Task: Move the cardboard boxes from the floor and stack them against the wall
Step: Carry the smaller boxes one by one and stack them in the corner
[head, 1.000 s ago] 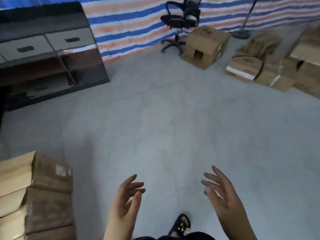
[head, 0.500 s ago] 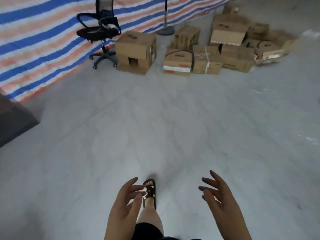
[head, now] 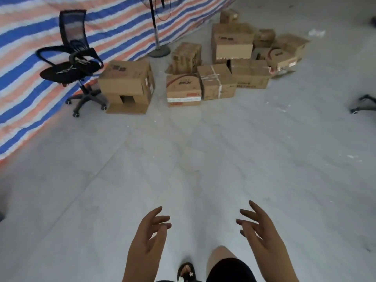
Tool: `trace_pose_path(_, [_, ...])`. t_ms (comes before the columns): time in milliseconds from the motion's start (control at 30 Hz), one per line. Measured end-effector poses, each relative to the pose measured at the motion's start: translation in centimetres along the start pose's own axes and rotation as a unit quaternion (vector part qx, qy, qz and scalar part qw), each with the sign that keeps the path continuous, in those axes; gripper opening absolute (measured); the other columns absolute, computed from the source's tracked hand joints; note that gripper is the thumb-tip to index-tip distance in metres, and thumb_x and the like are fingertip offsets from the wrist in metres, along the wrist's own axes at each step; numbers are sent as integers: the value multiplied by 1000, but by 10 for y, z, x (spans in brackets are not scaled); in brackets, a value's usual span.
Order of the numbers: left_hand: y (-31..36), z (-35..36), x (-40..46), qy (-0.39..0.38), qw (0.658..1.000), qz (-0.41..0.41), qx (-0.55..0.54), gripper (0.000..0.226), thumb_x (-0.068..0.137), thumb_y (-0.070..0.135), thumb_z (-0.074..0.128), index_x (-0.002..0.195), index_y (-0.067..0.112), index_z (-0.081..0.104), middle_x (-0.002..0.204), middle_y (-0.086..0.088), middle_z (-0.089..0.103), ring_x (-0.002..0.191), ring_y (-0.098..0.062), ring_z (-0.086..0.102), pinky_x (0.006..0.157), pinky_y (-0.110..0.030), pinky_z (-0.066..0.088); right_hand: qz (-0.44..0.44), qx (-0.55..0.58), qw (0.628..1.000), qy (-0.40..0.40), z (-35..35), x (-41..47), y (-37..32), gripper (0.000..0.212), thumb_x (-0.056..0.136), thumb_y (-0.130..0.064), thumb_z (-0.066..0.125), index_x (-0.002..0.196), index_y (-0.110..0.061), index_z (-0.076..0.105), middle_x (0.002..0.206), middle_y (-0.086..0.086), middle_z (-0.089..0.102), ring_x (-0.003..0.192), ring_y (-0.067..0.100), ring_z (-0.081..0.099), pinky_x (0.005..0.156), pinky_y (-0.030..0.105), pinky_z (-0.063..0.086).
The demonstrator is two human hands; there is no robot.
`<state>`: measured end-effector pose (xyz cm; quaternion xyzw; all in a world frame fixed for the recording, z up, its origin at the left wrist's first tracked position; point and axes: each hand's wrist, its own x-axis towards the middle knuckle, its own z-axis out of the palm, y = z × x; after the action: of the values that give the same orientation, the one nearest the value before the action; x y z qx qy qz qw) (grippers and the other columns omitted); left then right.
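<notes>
Far ahead, cardboard boxes point(head: 215, 66) heaped on the pale grey floor point(head: 183, 159) beside a blue, orange and white striped tarp wall point(head: 50, 17); printing and labels on them too blurred to read. Left of the heap, a black office chair point(head: 73, 64); behind it, a stand pole point(head: 155, 31). Near, left hand point(head: 147, 241) and right hand point(head: 262, 235) both empty, fingers loosely spread, well apart from the boxes.

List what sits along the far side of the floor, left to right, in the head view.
Black office chair → box with a cut-out opening → fan stand base → red-and-white labelled box → taped box → tilted open box → chair wheels at the right edge.
</notes>
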<state>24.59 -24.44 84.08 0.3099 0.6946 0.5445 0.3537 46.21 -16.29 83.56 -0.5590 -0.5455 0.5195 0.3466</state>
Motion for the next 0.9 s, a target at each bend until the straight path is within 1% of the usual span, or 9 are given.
trace_pose_path(67, [4, 6, 29, -15, 1000, -7, 4, 34, 74, 24, 51, 99, 43, 63, 99, 13, 69, 86, -7, 68, 80, -21, 54, 14, 1, 1000, 23, 3, 24, -2, 48, 90, -3, 56, 120, -39, 50, 106, -15, 68, 93, 4, 68, 82, 26, 53])
trace_pose_path(200, [8, 26, 93, -25, 999, -14, 14, 35, 74, 24, 51, 106, 32, 62, 99, 12, 69, 88, -11, 68, 81, -24, 54, 24, -5, 999, 28, 8, 85, -10, 48, 90, -4, 56, 118, -42, 49, 107, -25, 64, 93, 5, 67, 83, 28, 54])
trace_pose_path(300, [19, 54, 147, -25, 1000, -9, 15, 35, 74, 24, 51, 104, 35, 64, 99, 12, 69, 87, -10, 69, 80, -24, 55, 21, -6, 999, 30, 6, 146, -22, 47, 90, -5, 56, 118, -42, 48, 106, -18, 67, 93, 4, 67, 84, 31, 54])
trace_pose_path(433, [45, 98, 228, -13, 1000, 10, 5, 36, 75, 23, 51, 107, 34, 63, 100, 13, 69, 86, -7, 68, 82, -35, 53, -3, -8, 999, 31, -12, 244, -50, 45, 92, -7, 53, 118, -42, 47, 112, -11, 65, 94, 2, 67, 88, 35, 52])
trace_pose_path(567, [79, 150, 309, -7, 999, 34, -9, 32, 90, 2, 53, 107, 29, 61, 100, 12, 69, 84, -7, 68, 86, -41, 52, -21, -4, 998, 59, -35, 336, -79, 45, 92, -6, 53, 118, -42, 48, 110, -11, 66, 94, 3, 67, 89, 39, 51])
trace_pose_path(633, [90, 176, 337, -21, 999, 37, -10, 26, 85, 18, 57, 107, 30, 61, 99, 12, 69, 85, -8, 68, 83, -34, 55, -10, -9, 998, 54, -41, 368, -79, 45, 92, -6, 53, 117, -43, 48, 109, -13, 67, 92, 2, 67, 87, 38, 52])
trace_pose_path(700, [98, 196, 362, -35, 999, 29, -2, 31, 74, 31, 57, 103, 40, 64, 98, 13, 69, 86, -7, 68, 80, -23, 54, 8, -14, 999, 52, -44, 393, -76, 46, 91, -4, 55, 116, -42, 50, 103, -19, 68, 88, 0, 67, 82, 34, 55])
trace_pose_path(800, [100, 222, 404, -47, 999, 12, 18, 34, 74, 25, 53, 97, 48, 61, 96, 14, 69, 86, -7, 68, 77, -19, 54, 37, -14, 998, 52, -51, 431, -73, 47, 90, 0, 53, 119, -37, 51, 100, -30, 64, 86, -1, 68, 79, 30, 55])
trace_pose_path(900, [100, 254, 454, -70, 997, 4, 30, 32, 90, 8, 55, 104, 35, 65, 97, 14, 69, 85, -6, 68, 80, -29, 55, 57, -10, 996, 73, -61, 482, -73, 47, 90, 1, 52, 117, -39, 50, 100, -31, 63, 85, -1, 68, 80, 31, 54])
